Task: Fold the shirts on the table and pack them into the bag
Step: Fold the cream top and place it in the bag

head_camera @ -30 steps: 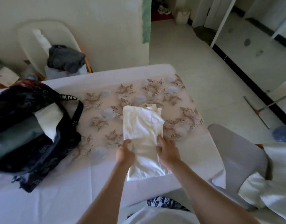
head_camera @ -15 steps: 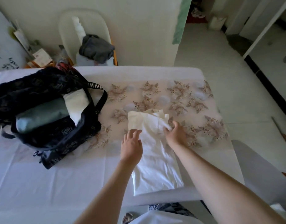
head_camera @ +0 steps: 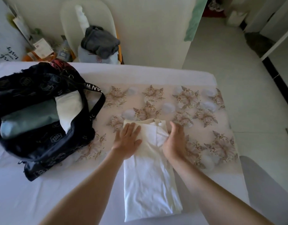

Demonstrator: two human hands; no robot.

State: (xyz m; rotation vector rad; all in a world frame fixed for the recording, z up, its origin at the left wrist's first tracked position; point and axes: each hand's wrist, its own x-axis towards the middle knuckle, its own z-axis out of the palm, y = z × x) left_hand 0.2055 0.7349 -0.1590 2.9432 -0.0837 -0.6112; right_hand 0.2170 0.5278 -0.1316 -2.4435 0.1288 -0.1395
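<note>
Centrally, a long white cotton shirt (head_camera: 149,181), folded into a narrow strip, lies on the table (head_camera: 42,192) draped in a white cloth with a band of brown floral print; its near end reaches the table's front edge and its collar end points away from the person; the left hand (head_camera: 127,141) lies flat on the shirt's far left corner, palm down, fingers stretched out and spread, gripping nothing; the right hand (head_camera: 175,142) rests at the shirt's far right edge, fingers loosely curved and mostly extended, the thumb side against the fabric by the collar; whether it pinches any cloth cannot be told. Well to the left of the shirt sits a dark navy patterned fabric bag (head_camera: 40,132), its mouth open toward the camera; inside it show a folded grey-green garment (head_camera: 31,117) and a folded white garment (head_camera: 69,108); a black strap with white lettering (head_camera: 95,101) loops over the floral print beside it. Beyond the table, a white chair (head_camera: 91,26) against the wall holds a crumpled dark grey garment (head_camera: 100,41).
</note>
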